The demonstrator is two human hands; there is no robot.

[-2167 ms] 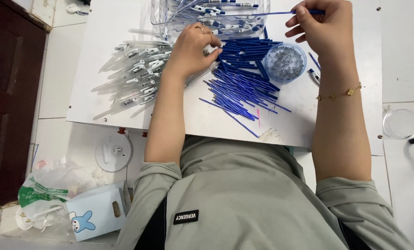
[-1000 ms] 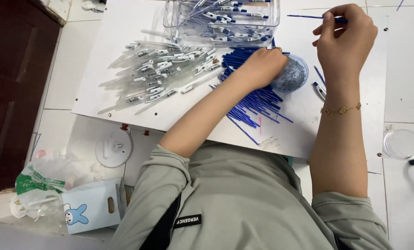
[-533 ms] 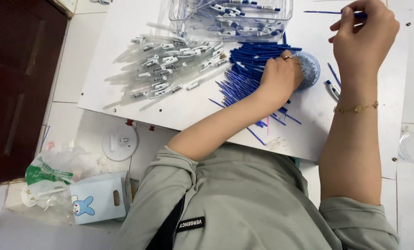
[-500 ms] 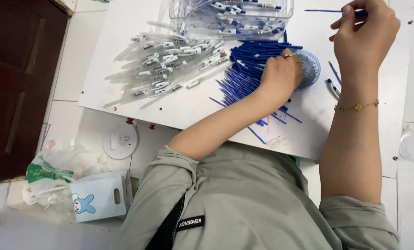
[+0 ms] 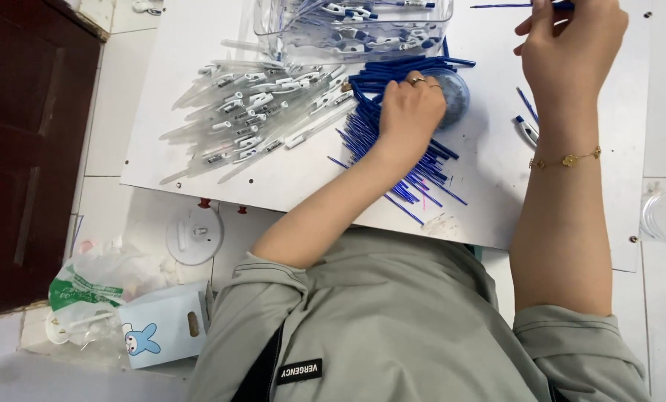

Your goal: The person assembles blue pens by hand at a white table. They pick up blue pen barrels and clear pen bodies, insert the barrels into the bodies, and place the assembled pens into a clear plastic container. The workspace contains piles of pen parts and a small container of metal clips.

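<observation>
My left hand rests fingers-down on a heap of thin blue pen refills, right beside a small round clear dish; whether it grips anything is hidden. My right hand is raised at the top right, pinching one blue refill that points left. A pile of clear pen barrels lies left of the blue heap. All of this lies on a white board.
A clear plastic box of assembled pens stands at the board's far edge. On the tiled floor lie a white round disc, a small blue-and-white carton and a crumpled plastic bag. A dark wooden door runs along the left.
My left hand moved from the clear barrels rightwards onto the blue refills by the dish. My right hand stayed raised with its refill while the view shifted.
</observation>
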